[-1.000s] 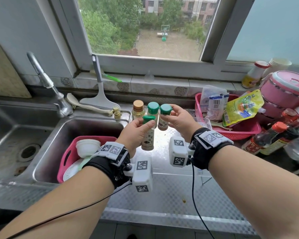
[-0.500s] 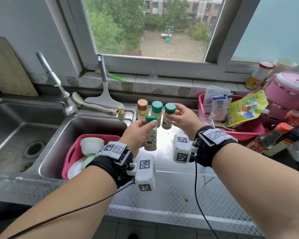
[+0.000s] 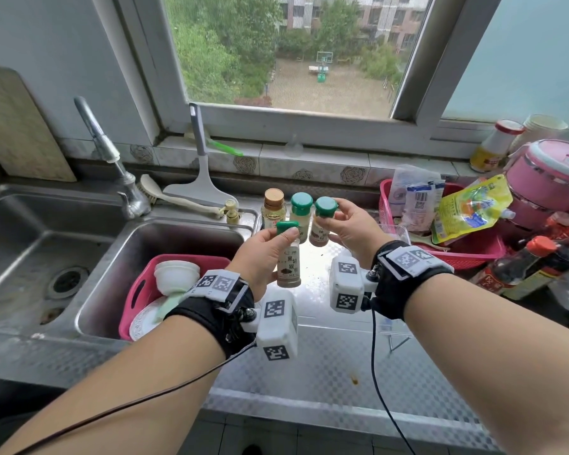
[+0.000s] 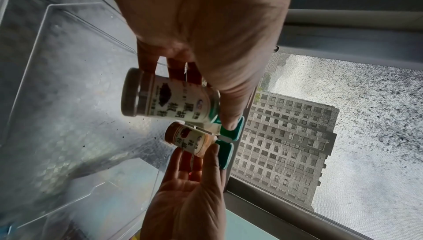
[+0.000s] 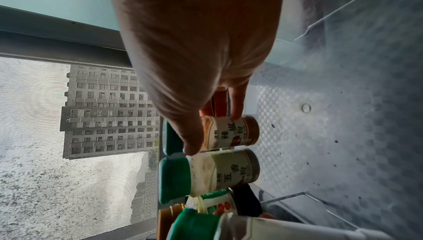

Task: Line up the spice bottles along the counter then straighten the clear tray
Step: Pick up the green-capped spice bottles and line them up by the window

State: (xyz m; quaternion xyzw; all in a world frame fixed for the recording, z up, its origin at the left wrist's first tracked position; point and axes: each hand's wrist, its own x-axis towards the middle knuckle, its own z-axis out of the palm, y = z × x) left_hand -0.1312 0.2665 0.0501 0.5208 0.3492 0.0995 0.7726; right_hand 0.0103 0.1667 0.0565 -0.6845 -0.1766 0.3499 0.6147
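My left hand point(image 3: 276, 247) grips a green-capped black pepper bottle point(image 3: 288, 261) upright above the clear tray point(image 3: 397, 232). The thumb presses the cap in the left wrist view, where the same bottle point(image 4: 169, 99) shows. My right hand point(image 3: 337, 221) pinches a green-capped chili powder bottle point(image 3: 321, 224) just right of it, also lifted point(image 5: 231, 133). At the tray's far end stand a green-capped five-spice bottle point(image 3: 301, 213) and a brown-capped bottle point(image 3: 273, 206). Whether they stand inside the tray I cannot tell.
A double steel sink point(image 3: 165, 244) lies left, with a pink basket point(image 3: 135, 290) of dishes in it. A pink basket of packets point(image 3: 473, 251), sauce bottles point(image 3: 523, 267) and a pink pot point(image 3: 552, 178) crowd the right. The patterned steel counter point(image 3: 326, 372) runs in front.
Both hands keep hold of their bottles at nearly the same spot above the tray. Only the head view has shifted slightly.
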